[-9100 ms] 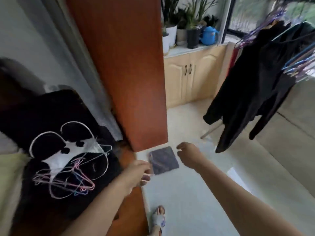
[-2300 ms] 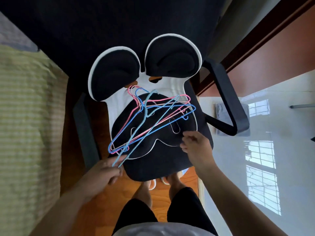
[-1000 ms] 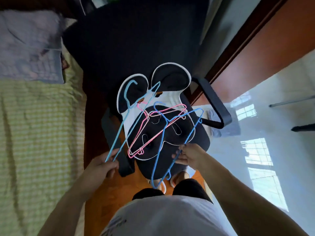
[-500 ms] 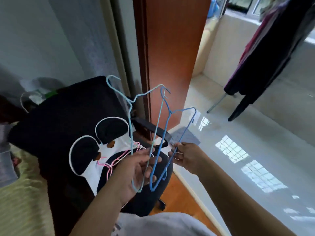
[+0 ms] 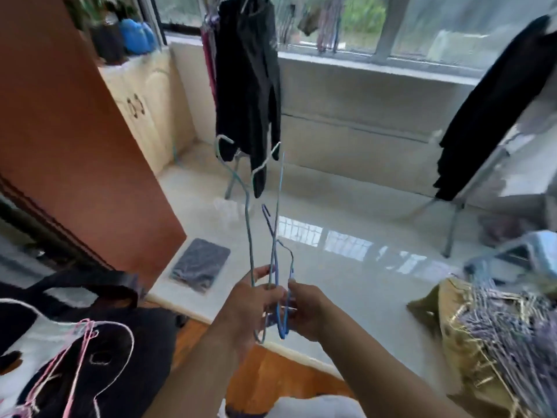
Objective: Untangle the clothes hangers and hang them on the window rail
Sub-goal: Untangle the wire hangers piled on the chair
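Between chair and balcony floor, the left hand pinches the light-blue hanger and the right hand the darker blue hanger (pink hangers wait on the seat): untangling seems unfinished, so next part them, then walk to the window rail.

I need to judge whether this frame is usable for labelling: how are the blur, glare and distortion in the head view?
Head view: motion blur smears the edges, worst on the gold bag at right; bright window reflections glare on the floor; wide-angle bending tilts the orange door; the blue hangers between both hands stay readable.
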`<state>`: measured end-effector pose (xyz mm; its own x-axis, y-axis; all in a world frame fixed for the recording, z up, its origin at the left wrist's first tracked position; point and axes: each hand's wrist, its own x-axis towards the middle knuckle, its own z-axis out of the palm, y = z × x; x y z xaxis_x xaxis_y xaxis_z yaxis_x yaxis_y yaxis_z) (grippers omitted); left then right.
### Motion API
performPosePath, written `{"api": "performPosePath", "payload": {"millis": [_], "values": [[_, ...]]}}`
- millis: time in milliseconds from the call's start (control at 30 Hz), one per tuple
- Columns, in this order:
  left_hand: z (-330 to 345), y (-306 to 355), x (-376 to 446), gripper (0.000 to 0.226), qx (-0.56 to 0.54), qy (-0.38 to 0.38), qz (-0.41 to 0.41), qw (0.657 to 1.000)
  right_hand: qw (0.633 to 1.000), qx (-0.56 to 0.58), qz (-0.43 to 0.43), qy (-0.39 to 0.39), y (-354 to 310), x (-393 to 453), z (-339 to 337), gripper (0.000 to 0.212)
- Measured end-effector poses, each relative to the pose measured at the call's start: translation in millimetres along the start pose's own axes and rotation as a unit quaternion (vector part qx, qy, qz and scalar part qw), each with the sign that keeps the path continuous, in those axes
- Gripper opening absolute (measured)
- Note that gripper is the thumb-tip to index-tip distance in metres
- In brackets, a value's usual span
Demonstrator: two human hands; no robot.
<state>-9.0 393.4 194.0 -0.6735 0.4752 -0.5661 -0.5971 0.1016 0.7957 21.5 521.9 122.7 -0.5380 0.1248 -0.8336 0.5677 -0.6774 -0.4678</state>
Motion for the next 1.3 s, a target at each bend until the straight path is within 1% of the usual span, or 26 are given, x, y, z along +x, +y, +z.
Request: {"api": "performPosePath", "payload": {"millis": [33, 67, 133, 267, 333, 433, 500, 533, 600, 633, 667, 733, 767, 800, 833, 867, 900, 933, 1000, 1100, 1167, 1200, 1300], "values": [[29, -1, 10, 0.041, 0.047, -0.013, 0.005, 0.999, 1.000, 0.003, -0.008, 0.003, -10, -11, -25, 0.058], [49, -2, 18, 0.044, 0.092, -0.017, 0.005, 0.996, 1.000, 0.001, -0.014, -0.007, -17, -19, -43, 0.064], [86, -5, 33, 0.049, 0.153, -0.037, 0.000, 0.988, 0.999, 0.010, -0.041, -0.027, -30, -37, -74, 0.065], [137, -8, 49, 0.051, 0.182, -0.076, -0.007, 0.980, 0.991, 0.070, -0.106, -0.047, -41, -50, -106, 0.048], [152, -7, 63, 0.052, 0.182, -0.096, -0.014, 0.979, 0.989, 0.087, -0.117, -0.032, -49, -44, -118, 0.047], [165, 0, 92, 0.043, 0.160, -0.123, -0.042, 0.978, 0.989, 0.093, -0.112, -0.005, -78, -28, -131, 0.047], [172, 12, 117, 0.029, 0.122, -0.107, -0.062, 0.985, 0.992, 0.086, -0.095, 0.010, -104, -11, -135, 0.039], [172, 20, 131, 0.021, 0.104, -0.085, -0.072, 0.988, 0.993, 0.081, -0.082, 0.026, -116, 1, -136, 0.034], [168, 43, 171, 0.014, 0.095, -0.037, -0.079, 0.992, 0.993, 0.047, -0.056, 0.092, -147, 33, -135, 0.028], [162, 51, 186, 0.014, 0.111, -0.018, -0.074, 0.991, 0.991, 0.026, -0.039, 0.123, -154, 43, -138, 0.029], [155, 69, 213, 0.014, 0.115, -0.004, -0.066, 0.991, 0.989, 0.013, -0.027, 0.147, -172, 63, -137, 0.035], [145, 100, 247, 0.013, 0.140, 0.003, -0.057, 0.989, 0.982, 0.011, -0.001, 0.187, -197, 82, -144, 0.047], [140, 117, 262, 0.013, 0.143, 0.008, -0.061, 0.988, 0.979, 0.006, 0.001, 0.203, -212, 90, -148, 0.048], [136, 150, 287, 0.014, 0.154, 0.007, -0.054, 0.987, 0.978, -0.002, -0.009, 0.209, -247, 101, -141, 0.045], [136, 160, 291, 0.015, 0.168, 0.001, -0.062, 0.984, 0.975, -0.003, -0.020, 0.223, -258, 96, -146, 0.042], [137, 179, 303, 0.015, 0.180, 0.001, -0.058, 0.982, 0.972, -0.005, -0.041, 0.233, -283, 97, -147, 0.034], [141, 211, 326, 0.014, 0.189, -0.009, -0.044, 0.981, 0.971, -0.006, -0.074, 0.229, -327, 101, -143, 0.026], [148, 233, 336, 0.014, 0.197, -0.019, -0.037, 0.979, 0.966, -0.003, -0.102, 0.236, -358, 97, -141, 0.020], [172, 291, 362, 0.013, 0.215, -0.041, -0.006, 0.976, 0.953, -0.014, -0.171, 0.250, -440, 87, -136, 0.023], [219, 375, 389, 0.008, 0.208, -0.070, 0.045, 0.974, 0.927, -0.021, -0.272, 0.256, -553, 57, -132, 0.028], [255, 426, 411, 0.009, 0.208, -0.086, 0.084, 0.971, 0.921, -0.044, -0.308, 0.233, -619, 42, -137, 0.023], [266, 441, 418, 0.012, 0.213, -0.091, 0.094, 0.968, 0.923, -0.053, -0.310, 0.223, -635, 37, -139, 0.023], [303, 478, 441, 0.026, 0.226, -0.105, 0.121, 0.961, 0.917, -0.099, -0.315, 0.223, -686, 31, -152, 0.037]]}}
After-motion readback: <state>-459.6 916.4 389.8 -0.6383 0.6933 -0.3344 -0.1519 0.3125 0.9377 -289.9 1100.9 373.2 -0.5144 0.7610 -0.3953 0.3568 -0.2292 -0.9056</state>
